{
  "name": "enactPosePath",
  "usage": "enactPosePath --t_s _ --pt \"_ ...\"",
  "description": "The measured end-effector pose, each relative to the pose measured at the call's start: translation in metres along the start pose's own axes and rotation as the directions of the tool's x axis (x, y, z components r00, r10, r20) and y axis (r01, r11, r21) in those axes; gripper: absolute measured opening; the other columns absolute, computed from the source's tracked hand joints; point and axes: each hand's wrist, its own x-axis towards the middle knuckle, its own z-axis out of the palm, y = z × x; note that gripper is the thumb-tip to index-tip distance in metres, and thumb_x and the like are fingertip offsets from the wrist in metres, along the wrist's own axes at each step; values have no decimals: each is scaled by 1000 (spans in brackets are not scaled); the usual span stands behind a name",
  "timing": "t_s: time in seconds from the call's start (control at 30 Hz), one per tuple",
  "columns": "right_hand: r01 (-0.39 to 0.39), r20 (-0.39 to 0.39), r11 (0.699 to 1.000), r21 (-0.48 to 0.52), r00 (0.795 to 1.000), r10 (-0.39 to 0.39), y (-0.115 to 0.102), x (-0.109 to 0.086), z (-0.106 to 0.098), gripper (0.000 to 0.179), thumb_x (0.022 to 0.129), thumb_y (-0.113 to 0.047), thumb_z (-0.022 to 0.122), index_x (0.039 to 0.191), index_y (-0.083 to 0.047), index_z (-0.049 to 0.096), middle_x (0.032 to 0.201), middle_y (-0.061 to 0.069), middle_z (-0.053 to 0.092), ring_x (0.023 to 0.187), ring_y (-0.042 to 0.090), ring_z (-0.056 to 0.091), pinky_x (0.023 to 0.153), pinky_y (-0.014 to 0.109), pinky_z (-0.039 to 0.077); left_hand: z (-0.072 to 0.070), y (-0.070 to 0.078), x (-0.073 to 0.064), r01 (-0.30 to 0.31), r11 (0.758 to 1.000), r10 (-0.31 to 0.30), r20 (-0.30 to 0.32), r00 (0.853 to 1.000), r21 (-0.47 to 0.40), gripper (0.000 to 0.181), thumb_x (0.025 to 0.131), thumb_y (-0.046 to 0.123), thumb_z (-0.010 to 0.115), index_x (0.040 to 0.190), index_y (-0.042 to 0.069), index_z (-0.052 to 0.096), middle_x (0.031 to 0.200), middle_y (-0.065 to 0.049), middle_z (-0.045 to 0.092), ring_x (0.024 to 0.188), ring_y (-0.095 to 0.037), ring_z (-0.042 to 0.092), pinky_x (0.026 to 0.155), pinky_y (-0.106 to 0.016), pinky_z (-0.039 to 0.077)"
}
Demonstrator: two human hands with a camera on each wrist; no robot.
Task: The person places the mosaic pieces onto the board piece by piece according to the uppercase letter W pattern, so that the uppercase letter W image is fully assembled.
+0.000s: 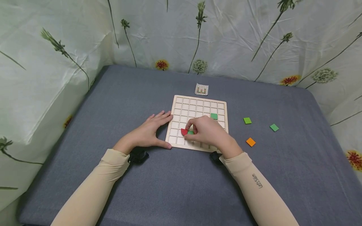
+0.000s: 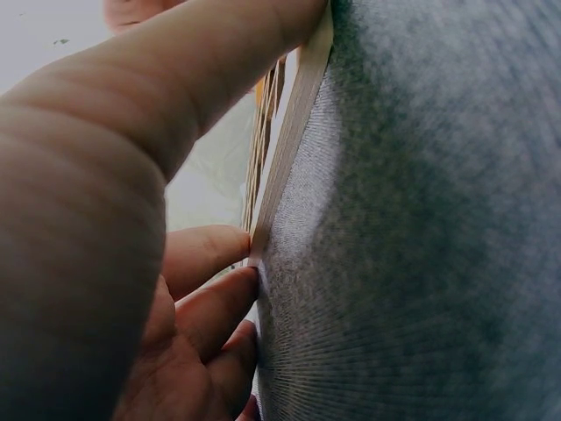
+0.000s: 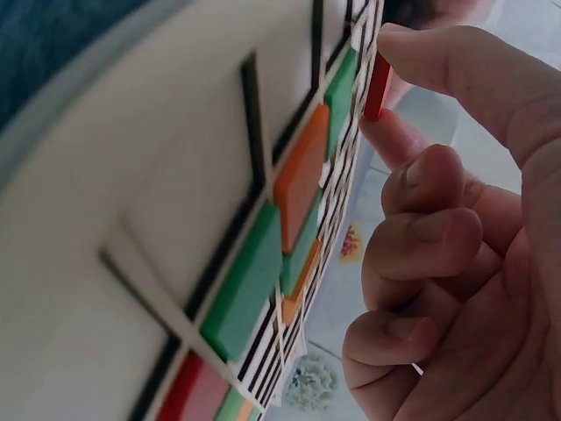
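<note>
A wooden grid board with square cells lies flat on the table. My left hand rests at its left side, fingers spread along the edge and the thumb at the near-left corner. Over the lower left of the grid, my right hand pinches a red tile between thumb and index finger, the other fingers curled in. Beside the red tile sits a green tile in a cell. The right wrist view shows an orange tile, another green tile and a second red tile, mostly hidden from the head view.
To the right of the board lie a light green tile, a green tile and an orange tile. A small card with a printed grid lies beyond the board. Flowered cloth hangs behind the grey-covered table.
</note>
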Motion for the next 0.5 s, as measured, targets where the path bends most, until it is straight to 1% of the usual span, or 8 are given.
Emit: enactPosePath --t_s 0.2,0.37,0.5 --pt "14 10 1000 -28 1000 -14 -3 5 5 22 93 -33 85 105 -15 79 62 -6 58 56 8 50 55 24 39 0 0 0 -5 1000 5 -5 1000 -3 120 77 52 95 171 12 30 181 -7 21 170 -32 9 137 -60 4" --pt "25 2 998 -65 1000 -25 -5 7 8 22 93 -33 84 105 -16 79 62 -7 57 58 7 49 56 24 39 1 -1 -1 -15 1000 15 -8 1000 -11 120 77 52 95 170 12 31 181 -7 21 170 -32 10 137 -61 4" --pt "26 -9 997 -69 1000 -26 -6 6 8 20 95 -31 81 106 -15 79 62 -7 57 57 7 49 56 24 39 0 0 -1 -15 1000 15 -6 1000 -12 120 77 52 95 170 12 31 181 -7 21 170 -32 9 137 -61 4"
